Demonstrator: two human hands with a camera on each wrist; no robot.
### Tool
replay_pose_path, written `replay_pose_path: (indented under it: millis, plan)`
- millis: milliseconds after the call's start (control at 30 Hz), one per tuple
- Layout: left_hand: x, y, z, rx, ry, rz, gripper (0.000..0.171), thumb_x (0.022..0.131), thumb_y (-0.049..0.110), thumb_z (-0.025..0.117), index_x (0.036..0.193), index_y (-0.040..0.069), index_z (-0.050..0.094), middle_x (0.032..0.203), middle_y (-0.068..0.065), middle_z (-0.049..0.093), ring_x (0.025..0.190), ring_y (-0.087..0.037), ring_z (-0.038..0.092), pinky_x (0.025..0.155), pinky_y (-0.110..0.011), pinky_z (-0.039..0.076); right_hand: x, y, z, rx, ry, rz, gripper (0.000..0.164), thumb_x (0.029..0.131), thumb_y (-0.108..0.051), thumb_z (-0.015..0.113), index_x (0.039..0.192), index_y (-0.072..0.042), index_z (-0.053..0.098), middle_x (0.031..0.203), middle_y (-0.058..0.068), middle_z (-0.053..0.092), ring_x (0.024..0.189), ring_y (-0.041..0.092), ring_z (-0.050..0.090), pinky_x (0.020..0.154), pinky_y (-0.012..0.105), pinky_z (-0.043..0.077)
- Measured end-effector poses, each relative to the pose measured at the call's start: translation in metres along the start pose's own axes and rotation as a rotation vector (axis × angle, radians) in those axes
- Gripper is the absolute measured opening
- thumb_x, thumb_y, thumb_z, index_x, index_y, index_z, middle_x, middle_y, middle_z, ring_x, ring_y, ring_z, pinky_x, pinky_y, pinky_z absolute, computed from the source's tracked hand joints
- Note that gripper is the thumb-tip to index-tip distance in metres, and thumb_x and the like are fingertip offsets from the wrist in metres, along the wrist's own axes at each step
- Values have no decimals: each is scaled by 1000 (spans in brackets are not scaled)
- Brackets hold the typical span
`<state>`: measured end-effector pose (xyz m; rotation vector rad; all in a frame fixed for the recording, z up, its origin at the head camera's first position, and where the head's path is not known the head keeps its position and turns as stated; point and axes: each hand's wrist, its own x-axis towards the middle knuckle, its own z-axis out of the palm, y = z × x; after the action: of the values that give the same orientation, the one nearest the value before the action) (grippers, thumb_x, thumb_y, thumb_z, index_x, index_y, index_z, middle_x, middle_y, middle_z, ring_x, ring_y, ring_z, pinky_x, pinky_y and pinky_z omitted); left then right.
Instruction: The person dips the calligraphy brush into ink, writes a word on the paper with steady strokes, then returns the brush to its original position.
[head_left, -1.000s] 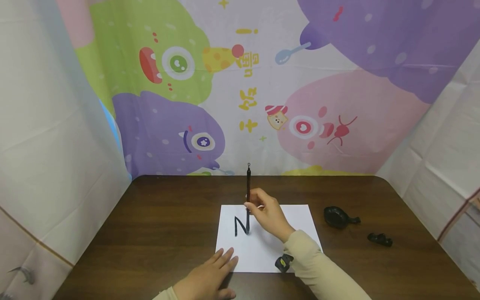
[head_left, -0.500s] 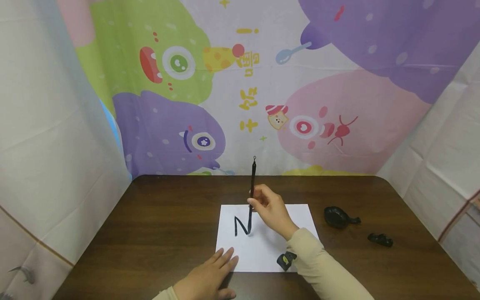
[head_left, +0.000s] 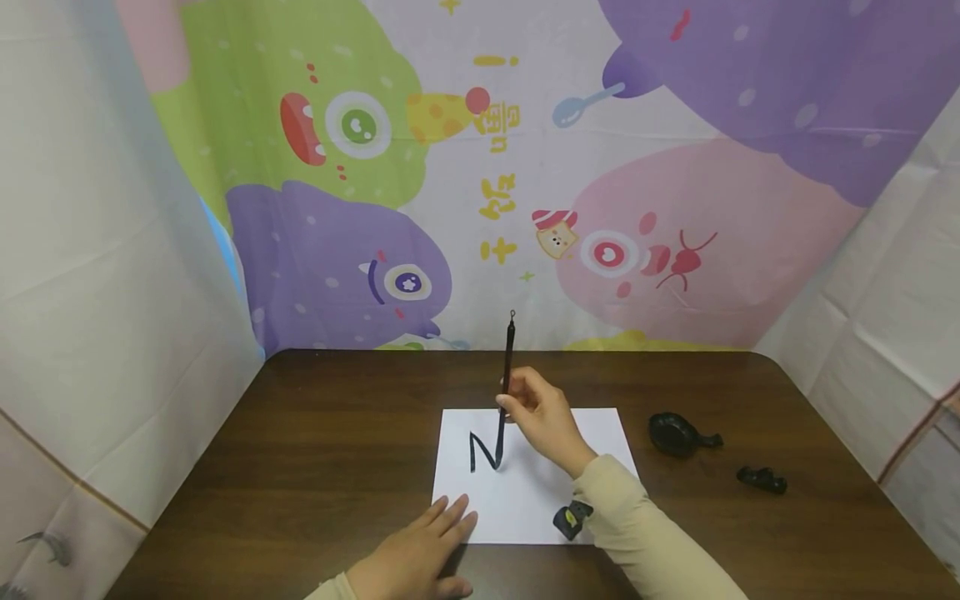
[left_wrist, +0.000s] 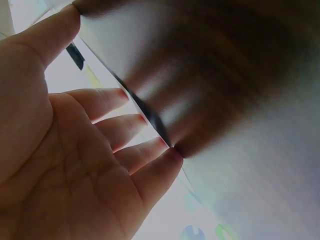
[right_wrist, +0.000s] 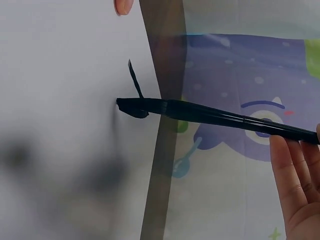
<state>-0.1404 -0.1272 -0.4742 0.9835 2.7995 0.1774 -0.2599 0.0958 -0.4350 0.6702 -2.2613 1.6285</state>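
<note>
My right hand [head_left: 543, 417] pinches a black writing brush [head_left: 507, 367] between thumb and fingers, with the loop end up and slightly tilted to the right. Its dark tip [right_wrist: 132, 106] is at the lower end of an inked slanting stroke on a white sheet of paper [head_left: 517, 508]. The black strokes [head_left: 480, 450] there make an upright line joined to a diagonal. Flat beside the lower left corner, my left hand [head_left: 416, 550] rests its fingertips on the sheet's edge. Straight, spread fingers [left_wrist: 137, 160] show in the left wrist view.
On the brown table [head_left: 322, 450], right of the paper, lie a black ink dish [head_left: 672, 434] with a short handle and a small black brush rest [head_left: 761, 479]. A black wrist device [head_left: 572, 520] hangs under my right cuff. A printed cartoon curtain [head_left: 502, 167] closes off the back.
My right hand has shifted slightly right and away from me, and the brush's top now leans right. Over the last half second it barely moves. The left hand stays put.
</note>
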Motion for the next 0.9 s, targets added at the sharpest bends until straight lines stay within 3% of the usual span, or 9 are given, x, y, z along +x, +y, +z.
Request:
replay_pose_path:
  millis: [333, 900]
  plan:
    - [2, 2, -3, -30, -35, -23, 81, 83, 58, 67, 148, 15, 44, 157, -11, 38, 141, -40, 39, 98, -54, 50, 1, 3, 1, -8, 4, -2, 16, 90, -6, 69, 103, -7, 60, 85, 13, 68, 72, 23, 70, 64, 26, 60]
    - [1, 1, -1, -21, -20, -20, 81, 83, 57, 67, 148, 15, 44, 157, -10, 38, 142, -39, 39, 101, -52, 49, 4, 7, 2, -22, 0, 6, 16, 91, -9, 67, 105, -10, 60, 88, 11, 69, 75, 22, 70, 67, 27, 60]
